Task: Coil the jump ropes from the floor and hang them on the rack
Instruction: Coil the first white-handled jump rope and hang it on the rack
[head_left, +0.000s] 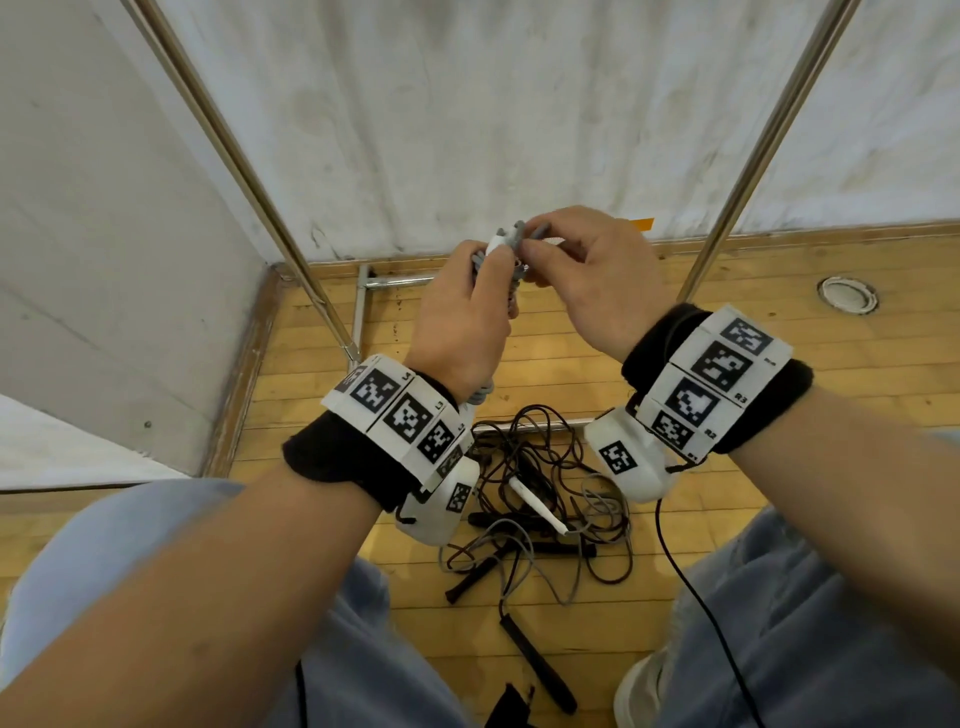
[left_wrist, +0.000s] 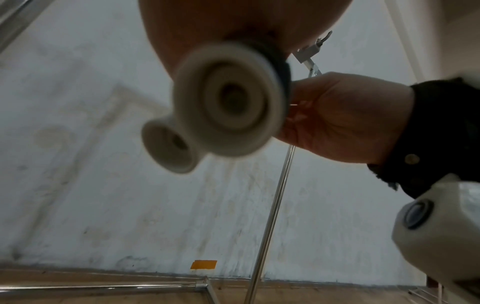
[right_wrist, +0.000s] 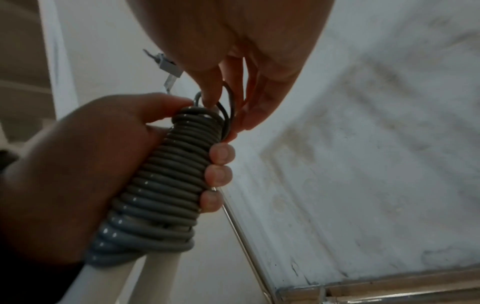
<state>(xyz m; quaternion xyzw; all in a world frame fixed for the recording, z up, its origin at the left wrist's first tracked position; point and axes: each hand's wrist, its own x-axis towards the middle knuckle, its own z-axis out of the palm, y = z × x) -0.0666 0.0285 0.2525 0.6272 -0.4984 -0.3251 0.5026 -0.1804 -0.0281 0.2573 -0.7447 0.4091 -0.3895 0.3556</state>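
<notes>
My left hand (head_left: 475, 296) grips a grey jump rope (right_wrist: 168, 181) wound in tight coils around its two white handles (right_wrist: 116, 281). The handles' round ends (left_wrist: 228, 98) fill the left wrist view. My right hand (head_left: 540, 254) pinches the last loop of the grey rope (right_wrist: 227, 107) at the top of the coil, right against my left thumb. Both hands are held at chest height between the two chrome poles of the rack (head_left: 249, 182). On the wooden floor below lies a tangle of dark and grey jump ropes (head_left: 540, 493) with black handles and one white handle.
The rack's second chrome pole (head_left: 769, 150) rises at the right, and its base bars (head_left: 395, 281) rest on the floor by the white wall. A round floor fitting (head_left: 847, 294) sits at the right. My legs in blue jeans (head_left: 810, 623) flank the rope pile.
</notes>
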